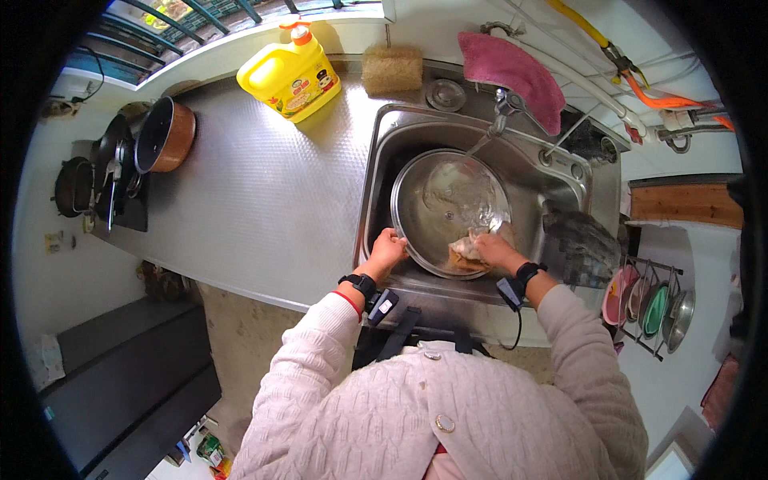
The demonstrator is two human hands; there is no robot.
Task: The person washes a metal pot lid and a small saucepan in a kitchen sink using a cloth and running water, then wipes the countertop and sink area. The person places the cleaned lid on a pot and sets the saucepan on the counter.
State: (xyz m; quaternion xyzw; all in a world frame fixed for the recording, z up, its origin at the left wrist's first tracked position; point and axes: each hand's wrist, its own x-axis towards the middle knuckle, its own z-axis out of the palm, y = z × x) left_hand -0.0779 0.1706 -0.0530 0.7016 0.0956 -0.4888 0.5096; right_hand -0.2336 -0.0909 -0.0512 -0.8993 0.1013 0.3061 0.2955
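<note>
A glass pot lid with a metal rim [441, 198] lies in the stainless steel sink [534, 144], under water running from the faucet [504, 111]. My left hand [390, 249] grips the lid's rim at its lower left. My right hand [497, 251] holds a wet cloth, whitish and orange-brown [467, 251], against the lid's lower right part. Water lies and ripples on the glass. My right fingers are partly hidden by the cloth.
Behind the sink are a yellow detergent bottle [294, 78], a tan sponge [392, 71], a round drain cover [446, 95] and a pink cloth [516, 72] above the faucet. A dark cloth [582, 240] hangs over the sink's right edge. A copper-coloured pot [174, 135] stands far left.
</note>
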